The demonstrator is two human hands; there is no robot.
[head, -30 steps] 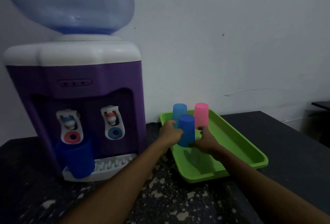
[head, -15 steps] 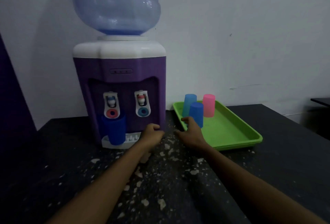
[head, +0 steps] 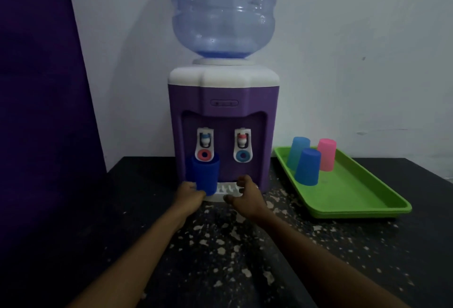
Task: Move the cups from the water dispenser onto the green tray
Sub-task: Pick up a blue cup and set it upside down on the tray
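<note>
A dark blue cup (head: 205, 174) stands upright on the drip tray of the purple water dispenser (head: 221, 101), under its left tap. My left hand (head: 190, 196) wraps around the cup's lower left side. My right hand (head: 245, 193) hovers open in front of the drip tray (head: 226, 191), just right of the cup, holding nothing. On the green tray (head: 355, 197) at the right stand three upside-down cups: a light blue cup (head: 296, 152), a blue cup (head: 308, 170) and a pink cup (head: 327, 154).
A large water bottle (head: 221, 11) tops the dispenser. The black speckled counter (head: 232, 246) runs to a white wall behind. A purple panel (head: 36, 111) rises at the left. The tray's near half is bare.
Both hands left the tray area and moved left to the dispenser. The left hand has taken hold of the dark blue cup. The camera view shifted left and back.
</note>
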